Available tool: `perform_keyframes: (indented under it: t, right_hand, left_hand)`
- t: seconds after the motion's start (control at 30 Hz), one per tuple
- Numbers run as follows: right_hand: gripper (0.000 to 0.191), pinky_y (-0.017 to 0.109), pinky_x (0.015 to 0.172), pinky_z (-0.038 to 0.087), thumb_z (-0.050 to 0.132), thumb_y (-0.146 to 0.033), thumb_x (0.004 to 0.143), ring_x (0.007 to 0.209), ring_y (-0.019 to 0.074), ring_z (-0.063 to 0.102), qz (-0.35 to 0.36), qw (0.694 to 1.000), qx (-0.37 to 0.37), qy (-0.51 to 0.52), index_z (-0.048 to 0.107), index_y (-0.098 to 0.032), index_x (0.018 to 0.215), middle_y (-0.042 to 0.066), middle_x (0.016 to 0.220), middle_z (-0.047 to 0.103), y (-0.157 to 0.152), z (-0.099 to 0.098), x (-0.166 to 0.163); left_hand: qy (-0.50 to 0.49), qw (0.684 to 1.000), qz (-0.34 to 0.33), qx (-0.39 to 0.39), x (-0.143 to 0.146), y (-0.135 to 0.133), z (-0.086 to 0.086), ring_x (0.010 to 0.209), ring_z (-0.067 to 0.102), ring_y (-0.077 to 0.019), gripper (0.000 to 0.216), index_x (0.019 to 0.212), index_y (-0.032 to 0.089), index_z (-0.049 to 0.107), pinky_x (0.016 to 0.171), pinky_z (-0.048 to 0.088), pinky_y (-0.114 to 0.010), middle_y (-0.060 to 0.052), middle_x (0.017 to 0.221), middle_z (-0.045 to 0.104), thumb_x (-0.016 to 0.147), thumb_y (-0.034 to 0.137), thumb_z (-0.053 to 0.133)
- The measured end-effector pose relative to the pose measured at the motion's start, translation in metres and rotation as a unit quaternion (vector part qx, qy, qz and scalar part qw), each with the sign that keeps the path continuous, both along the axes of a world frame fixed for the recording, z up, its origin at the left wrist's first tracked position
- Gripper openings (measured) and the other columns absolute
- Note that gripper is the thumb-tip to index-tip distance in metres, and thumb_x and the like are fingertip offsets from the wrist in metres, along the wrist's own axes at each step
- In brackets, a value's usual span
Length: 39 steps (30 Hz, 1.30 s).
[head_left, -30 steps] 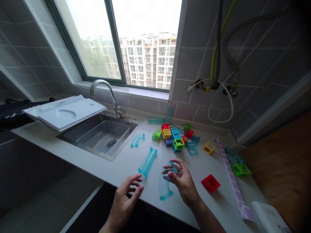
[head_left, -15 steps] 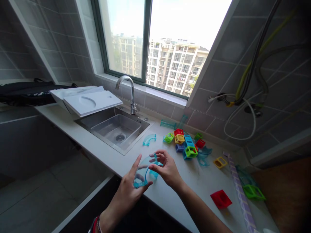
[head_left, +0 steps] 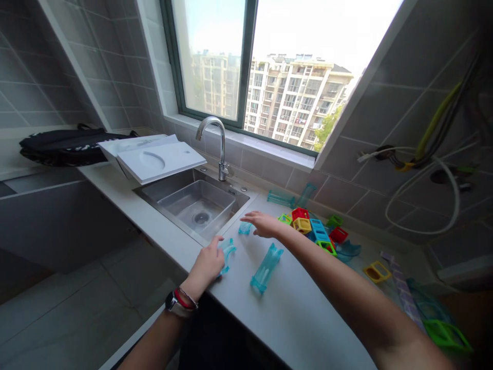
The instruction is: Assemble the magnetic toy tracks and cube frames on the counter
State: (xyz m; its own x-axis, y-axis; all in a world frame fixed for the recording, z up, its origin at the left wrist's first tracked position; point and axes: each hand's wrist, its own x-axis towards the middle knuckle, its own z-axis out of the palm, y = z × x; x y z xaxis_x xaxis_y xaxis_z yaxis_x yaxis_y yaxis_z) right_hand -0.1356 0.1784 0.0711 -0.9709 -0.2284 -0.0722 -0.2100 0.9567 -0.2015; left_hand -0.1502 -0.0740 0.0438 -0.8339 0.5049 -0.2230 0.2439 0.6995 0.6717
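My left hand (head_left: 208,263) rests on the counter near its front edge, fingers curled round a clear blue curved track piece (head_left: 227,252). My right hand (head_left: 263,223) reaches across to the left, fingers stretched out over a second small blue curved piece (head_left: 244,228) beside the sink; whether it touches the piece I cannot tell. A straight blue channel piece (head_left: 266,267) lies between my arms. Behind my right hand sits a heap of coloured square blocks (head_left: 314,230).
A steel sink (head_left: 196,205) with a tap (head_left: 215,139) lies at the left, a white box (head_left: 154,158) at its far corner. More blue pieces (head_left: 287,198) lean at the wall. A yellow block (head_left: 376,271), a purple strip (head_left: 402,289) and a green block (head_left: 447,334) lie to the right.
Both hands held one curved piece in the air before. Now my left hand has brought it down onto the counter, and my right hand has let go and reached out to the piece by the sink.
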Motion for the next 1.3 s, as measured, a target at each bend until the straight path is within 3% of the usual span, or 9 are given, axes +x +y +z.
perform_keyframes:
  t: [0.1, 0.23, 0.33, 0.5, 0.87, 1.07, 1.17, 1.3]
  right_hand:
    - [0.056, 0.037, 0.095, 0.047, 0.071, -0.005, 0.077, 0.121, 0.0299, 0.057, 0.023, 0.999, 0.031, -0.015, 0.066, -0.028, 0.128, 0.010, 0.130, 0.065, 0.007, -0.014, -0.022]
    - [0.041, 0.032, 0.089, 0.047, 0.074, -0.012, 0.078, 0.110, 0.0269, 0.061, 0.022, 1.000, 0.014, -0.014, 0.072, -0.024, 0.117, 0.010, 0.115, 0.069, 0.010, -0.023, -0.037]
    - [0.048, 0.031, 0.089, 0.048, 0.083, -0.027, 0.074, 0.107, 0.0268, 0.062, 0.014, 1.000, 0.000, -0.018, 0.070, -0.022, 0.120, 0.011, 0.113, 0.068, 0.016, -0.025, -0.044]
    - [0.057, 0.033, 0.096, 0.046, 0.087, -0.035, 0.069, 0.112, 0.0281, 0.061, 0.024, 0.998, -0.041, -0.031, 0.070, -0.021, 0.123, 0.013, 0.124, 0.064, 0.025, -0.029, -0.051]
    - [0.054, 0.026, 0.079, 0.046, 0.087, -0.043, 0.068, 0.092, 0.0233, 0.067, -0.018, 0.998, -0.058, -0.033, 0.074, -0.024, 0.117, 0.007, 0.096, 0.074, 0.025, -0.032, -0.047]
    - [0.062, 0.026, 0.076, 0.047, 0.087, -0.050, 0.064, 0.090, 0.0233, 0.066, -0.043, 0.997, -0.064, -0.022, 0.072, -0.022, 0.118, 0.009, 0.101, 0.072, 0.025, -0.037, -0.042]
    - [0.070, 0.026, 0.077, 0.047, 0.089, -0.047, 0.062, 0.089, 0.0222, 0.067, -0.028, 0.995, -0.095, -0.025, 0.069, -0.023, 0.124, 0.009, 0.107, 0.071, 0.024, -0.034, -0.041]
    - [0.058, 0.025, 0.078, 0.047, 0.086, -0.039, 0.070, 0.088, 0.0205, 0.069, -0.004, 0.991, -0.125, -0.041, 0.071, -0.024, 0.124, 0.007, 0.106, 0.072, 0.022, -0.027, -0.041]
  left_hand:
    - [0.105, 0.986, -0.031, -0.130, -0.008, 0.012, -0.001, 0.076, 0.073, -0.0246, 0.037, 0.129, 0.017, 0.054, 0.067, 0.052, -0.031, -0.012, 0.084, 0.072, 0.097, 0.021, 0.035]
    - [0.123, 0.974, -0.053, -0.181, -0.016, 0.028, -0.002, 0.091, 0.073, -0.0312, 0.036, 0.129, 0.019, 0.054, 0.075, 0.052, -0.038, -0.018, 0.097, 0.074, 0.097, 0.024, 0.037]
    - [0.138, 0.967, -0.062, -0.207, -0.025, 0.036, -0.003, 0.091, 0.072, -0.0317, 0.037, 0.131, 0.020, 0.052, 0.075, 0.052, -0.038, -0.017, 0.098, 0.074, 0.099, 0.033, 0.038]
    - [0.177, 0.959, -0.071, -0.209, -0.040, 0.044, -0.007, 0.089, 0.073, -0.0312, 0.039, 0.133, 0.025, 0.054, 0.073, 0.052, -0.037, -0.015, 0.096, 0.074, 0.099, 0.041, 0.040]
    - [0.217, 0.954, -0.077, -0.193, -0.051, 0.052, -0.014, 0.087, 0.073, -0.0292, 0.040, 0.132, 0.030, 0.060, 0.071, 0.051, -0.033, -0.013, 0.096, 0.074, 0.099, 0.043, 0.041]
    - [0.218, 0.955, -0.080, -0.183, -0.053, 0.051, -0.015, 0.085, 0.072, -0.0286, 0.041, 0.132, 0.031, 0.060, 0.071, 0.051, -0.033, -0.012, 0.096, 0.075, 0.099, 0.045, 0.041]
    - [0.219, 0.957, -0.080, -0.174, -0.055, 0.051, -0.016, 0.086, 0.072, -0.0287, 0.041, 0.133, 0.032, 0.060, 0.071, 0.051, -0.033, -0.012, 0.098, 0.075, 0.099, 0.045, 0.041]
    - [0.218, 0.959, -0.082, -0.163, -0.057, 0.051, -0.018, 0.089, 0.072, -0.0284, 0.040, 0.133, 0.033, 0.061, 0.073, 0.050, -0.033, -0.012, 0.101, 0.076, 0.100, 0.045, 0.041]
